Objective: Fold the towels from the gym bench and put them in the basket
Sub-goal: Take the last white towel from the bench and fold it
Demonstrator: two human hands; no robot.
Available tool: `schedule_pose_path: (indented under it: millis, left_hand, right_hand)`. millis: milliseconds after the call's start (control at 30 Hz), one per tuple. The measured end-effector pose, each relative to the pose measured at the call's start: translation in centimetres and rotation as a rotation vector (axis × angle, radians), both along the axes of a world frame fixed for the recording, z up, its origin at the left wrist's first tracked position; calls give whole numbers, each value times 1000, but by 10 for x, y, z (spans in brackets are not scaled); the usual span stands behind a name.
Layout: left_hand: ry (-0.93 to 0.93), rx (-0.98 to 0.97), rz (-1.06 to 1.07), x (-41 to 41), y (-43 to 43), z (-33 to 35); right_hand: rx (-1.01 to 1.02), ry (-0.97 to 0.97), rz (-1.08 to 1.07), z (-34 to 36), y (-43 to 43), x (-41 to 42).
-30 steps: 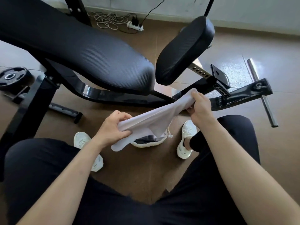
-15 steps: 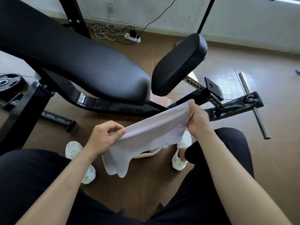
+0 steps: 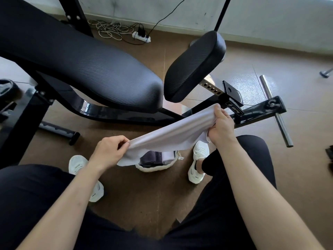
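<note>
1. Closest to us, a person sits with two legs (image 3: 27,204) in black trousers. The knees are wide apart and both bare arms reach forward.
2. The left hand (image 3: 108,152) pinches one end of a white towel (image 3: 167,136). Its fingers (image 3: 117,140) are curled in, and the thumb presses the cloth against them.
3. The right hand (image 3: 221,127) grips the other end, higher up. Its fingers are wrapped round the bunched cloth.
4. The towel hangs in the air between the two hands. It is pulled out long and slants up to the right. A loose corner droops below the left hand.
5. Right under the towel, a small white basket (image 3: 153,170) sits on the brown floor (image 3: 140,195) between two white shoes (image 3: 198,163). The towel hides part of it.
6. Inside the basket lie folded towels (image 3: 152,157), some dark and one white.
7. Past the hands stands the black bench (image 3: 90,69) with its long pad. A small pad (image 3: 194,65) sits just beside the long pad's end, tilted up.
8. The black frame (image 3: 261,110) runs low behind the right hand, and a shiny bar (image 3: 282,127) crosses its foot.
9. At the far left a round plate (image 3: 7,87) lies on the floor, cut off by the edge.
10. Farthest off, a white power strip (image 3: 141,36) and a heap of cords (image 3: 108,30) lie on the floor by the pale wall (image 3: 270,20).
</note>
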State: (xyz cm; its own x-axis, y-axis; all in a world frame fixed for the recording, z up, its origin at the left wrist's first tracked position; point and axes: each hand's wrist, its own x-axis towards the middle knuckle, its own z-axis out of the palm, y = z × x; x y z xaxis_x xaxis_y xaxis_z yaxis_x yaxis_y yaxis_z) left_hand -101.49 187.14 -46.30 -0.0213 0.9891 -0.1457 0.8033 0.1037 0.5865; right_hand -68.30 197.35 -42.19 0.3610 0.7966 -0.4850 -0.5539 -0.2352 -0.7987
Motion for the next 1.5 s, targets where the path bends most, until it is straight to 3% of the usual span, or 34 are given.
schedule_pose_path:
  millis: [67, 233, 500, 733, 867, 1067, 1200, 1500]
  left_hand:
    - [-105, -6, 62, 1, 2, -2]
    - [-510, -10, 126, 10, 3, 7]
    - [-633, -29, -5, 33, 5, 12]
    - [-728, -37, -123, 45, 2, 17]
    - [-666, -16, -129, 43, 1, 17]
    - [-355, 159, -113, 37, -1, 4]
    - [-243, 226, -90, 33, 1, 2]
    - [-251, 128, -69, 22, 2, -6]
  right_hand:
    - [18, -42, 21, 0, -1, -1]
    - [139, -410, 271, -4, -10, -12]
    - [346, -750, 868, -8, -38, -50]
    - [395, -786, 1203, -1, -55, -79]
    - [357, -850, 1196, 0, -53, -81]
    - [347, -900, 1198, 7, -55, -81]
    - [390, -859, 1164, 14, -55, -74]
    - [357, -620, 712, 19, -39, -45]
